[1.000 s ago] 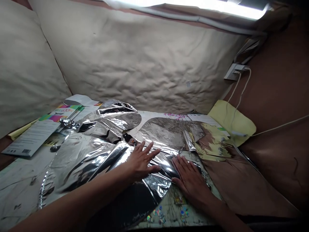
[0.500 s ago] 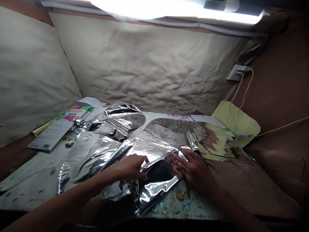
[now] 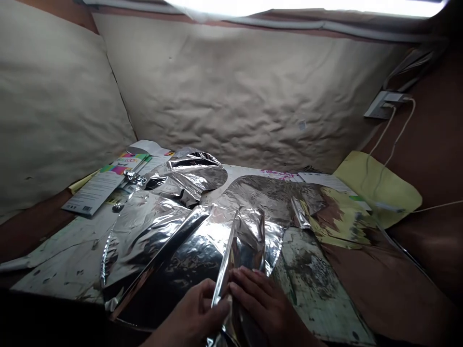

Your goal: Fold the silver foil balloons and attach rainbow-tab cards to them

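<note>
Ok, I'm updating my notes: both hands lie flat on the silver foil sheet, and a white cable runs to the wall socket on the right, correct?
No: the head view shows the left hand and right hand pinching a raised fold of the silver foil sheet, not lying flat. The white cable does run to the wall socket.

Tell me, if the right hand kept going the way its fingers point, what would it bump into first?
The right hand would meet the raised fold of the silver foil balloon first; its fingertips look already against it. The left hand lies just beyond, though depth is hard to judge.
</note>
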Demonstrator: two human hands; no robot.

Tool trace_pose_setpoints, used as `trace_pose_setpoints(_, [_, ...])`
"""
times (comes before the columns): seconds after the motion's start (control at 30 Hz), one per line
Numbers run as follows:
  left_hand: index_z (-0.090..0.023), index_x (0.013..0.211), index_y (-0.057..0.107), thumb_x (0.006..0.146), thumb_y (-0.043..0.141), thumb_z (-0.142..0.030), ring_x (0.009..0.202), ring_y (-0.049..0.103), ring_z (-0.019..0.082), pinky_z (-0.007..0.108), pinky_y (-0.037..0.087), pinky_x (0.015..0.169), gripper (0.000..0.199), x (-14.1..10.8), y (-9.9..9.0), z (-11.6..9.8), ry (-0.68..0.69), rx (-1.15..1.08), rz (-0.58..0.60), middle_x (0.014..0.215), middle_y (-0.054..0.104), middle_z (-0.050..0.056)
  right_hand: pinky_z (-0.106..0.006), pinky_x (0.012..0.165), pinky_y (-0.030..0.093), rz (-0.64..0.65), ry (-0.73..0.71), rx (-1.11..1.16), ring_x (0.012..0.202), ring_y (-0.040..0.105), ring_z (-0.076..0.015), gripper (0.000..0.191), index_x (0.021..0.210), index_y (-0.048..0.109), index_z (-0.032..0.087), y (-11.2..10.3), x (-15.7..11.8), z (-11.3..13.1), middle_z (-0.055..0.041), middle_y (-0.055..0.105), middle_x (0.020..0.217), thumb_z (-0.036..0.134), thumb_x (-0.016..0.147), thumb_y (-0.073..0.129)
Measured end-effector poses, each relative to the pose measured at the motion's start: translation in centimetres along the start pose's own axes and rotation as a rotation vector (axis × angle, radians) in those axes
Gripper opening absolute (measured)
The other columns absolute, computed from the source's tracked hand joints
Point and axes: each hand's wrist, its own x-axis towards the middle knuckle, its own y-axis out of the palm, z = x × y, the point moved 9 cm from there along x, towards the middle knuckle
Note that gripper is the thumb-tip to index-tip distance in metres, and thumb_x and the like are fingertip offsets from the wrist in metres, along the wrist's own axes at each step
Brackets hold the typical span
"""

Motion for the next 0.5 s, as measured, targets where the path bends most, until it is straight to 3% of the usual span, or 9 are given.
trace_pose_setpoints(0.07, [-0.019,0.116,0.051,0.091,0.058,-0.052,0.074,0.064,0.018,0.03,0.051,0.069,0.042,-0.6,-0.6,-2.2,0.151,0.388,-0.03,0.086,0.066,0.005,-0.038,0.105,0.051,-0.074,0.036,0.036,0.135,0.048,-0.0238,0.046,0.142,0.051,0.022,-0.7,-1.0,-0.4,-0.0093,0.058,0.14,0.021,0.096,0.053])
trace_pose_setpoints(0.13, [-0.025,0.125,0.05,0.097,0.048,-0.032,0.101,0.064,0.022,0.035,0.05,0.09,0.029,-0.9,-0.4,-5.1,0.385,0.838,-0.022,0.112,0.067,0.009,-0.037,0.101,0.054,-0.128,0.091,0.062,0.128,0.055,-0.023,0.04,0.133,0.06,0.027,-1.3,-1.7,-0.9,-0.009,0.064,0.133,0.017,0.094,0.057])
trace_pose_setpoints(0.23, [-0.029,0.135,0.048,0.093,0.044,-0.012,0.136,0.044,0.024,0.042,0.027,0.116,0.045,-0.6,1.8,-6.3,0.611,1.269,0.269,0.141,0.055,0.005,-0.032,0.096,0.056,-0.093,0.141,0.16,0.113,0.064,-0.0194,0.037,0.127,0.065,0.028,-1.6,-1.9,-1.3,-0.0074,0.071,0.118,0.015,0.093,0.059])
trace_pose_setpoints(0.27, [-0.029,0.137,0.047,0.091,0.047,-0.012,0.138,0.042,0.023,0.042,0.022,0.119,0.049,-0.3,2.3,-6.0,0.619,1.326,0.361,0.142,0.054,0.004,-0.031,0.095,0.056,-0.062,0.168,0.226,0.112,0.065,-0.0189,0.035,0.128,0.064,0.026,-1.6,-1.8,-1.6,-0.007,0.072,0.116,0.017,0.094,0.058])
trace_pose_setpoints(0.33, [-0.029,0.136,0.048,0.088,0.056,-0.019,0.135,0.045,0.024,0.042,0.02,0.119,0.05,0.4,2.6,-5.9,0.605,1.344,0.409,0.137,0.059,0.003,-0.031,0.095,0.056,-0.025,0.268,0.402,0.11,0.066,-0.0193,0.029,0.124,0.066,0.024,-1.5,-1.8,-2.5,-0.0069,0.072,0.115,0.024,0.097,0.054])
trace_pose_setpoints(0.4, [-0.029,0.126,0.057,0.086,0.061,-0.029,0.126,0.052,0.025,0.041,0.026,0.115,0.041,1.2,2.5,-6.0,0.568,1.297,0.352,0.125,0.066,0.002,-0.035,0.096,0.055,-0.014,0.424,0.589,0.108,0.068,-0.0216,0.027,0.115,0.07,0.023,-1.1,-2.1,-3.9,-0.0074,0.073,0.114,0.032,0.099,0.05])
trace_pose_setpoints(0.47, [-0.026,0.104,0.068,0.091,0.055,-0.035,0.105,0.06,0.023,0.036,0.039,0.099,0.02,2.1,2.1,-6.2,0.512,1.208,0.239,0.102,0.072,0.002,-0.037,0.091,0.057,-0.054,0.62,0.726,0.101,0.069,-0.0248,0.03,0.101,0.074,0.021,-0.7,-2.5,-5.6,-0.0075,0.074,0.104,0.041,0.098,0.05])
trace_pose_setpoints(0.5, [-0.024,0.092,0.069,0.095,0.049,-0.037,0.093,0.061,0.021,0.032,0.043,0.089,0.025,2.7,1.6,-6.4,0.472,1.147,0.16,0.091,0.072,0.003,-0.037,0.087,0.057,-0.083,0.727,0.776,0.097,0.07,-0.0258,0.032,0.098,0.073,0.02,-0.3,-2.8,-6.4,-0.0073,0.074,0.098,0.044,0.096,0.053])
